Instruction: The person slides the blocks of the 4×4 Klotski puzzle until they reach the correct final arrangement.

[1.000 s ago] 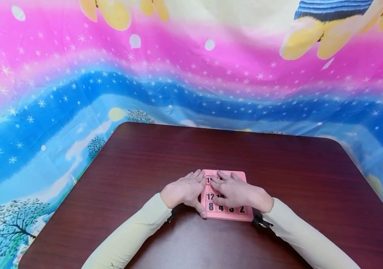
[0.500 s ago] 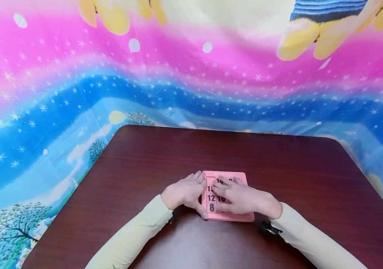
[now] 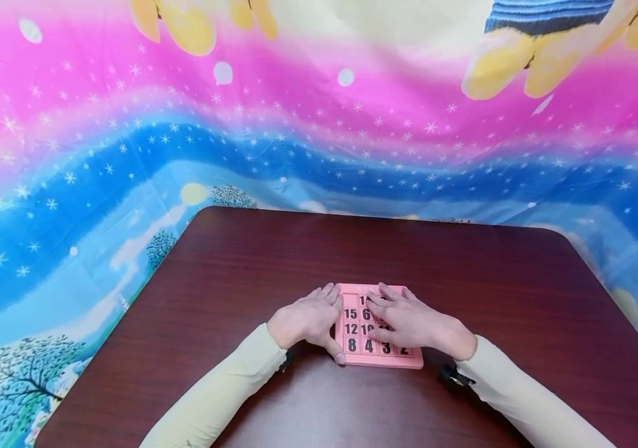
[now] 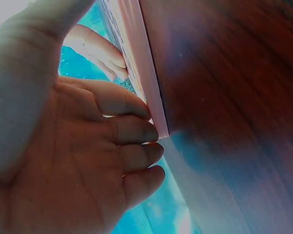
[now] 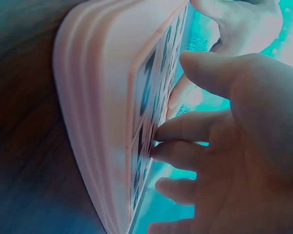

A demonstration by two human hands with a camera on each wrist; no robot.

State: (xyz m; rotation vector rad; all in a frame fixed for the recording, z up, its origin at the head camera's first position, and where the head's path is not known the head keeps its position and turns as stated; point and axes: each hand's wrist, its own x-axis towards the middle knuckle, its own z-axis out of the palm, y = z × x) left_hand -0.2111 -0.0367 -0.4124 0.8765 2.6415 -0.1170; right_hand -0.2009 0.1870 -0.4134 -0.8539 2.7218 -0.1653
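Note:
A pink sliding number puzzle (image 3: 351, 359) with black numerals lies flat on the dark table, thick and layered at its side in the right wrist view. Its top-left slot shows no tile. A tile numbered 15 (image 3: 351, 313) sits just below that slot. My left hand (image 3: 309, 317) lies along the puzzle's left edge, fingers extended and thumb at the near left corner. Over the puzzle's right part rests my right hand (image 3: 411, 320), its fingertips (image 5: 162, 149) at the tile face. It covers several upper-right tiles. Numerals 8, 4, 3 and 2 show in the bottom row.
The dark red-brown table (image 3: 274, 249) has rounded far corners. Behind it hangs a colourful cloth (image 3: 308, 124) with snowflakes and trees. Black straps (image 3: 456, 376) show at the wrists under pale sleeves (image 3: 526, 389).
A tile from the top-left corner has slid one place toward me, leaving that slot vacant. My right hand has shifted slightly right over the tiles. My left hand stays at the edge.

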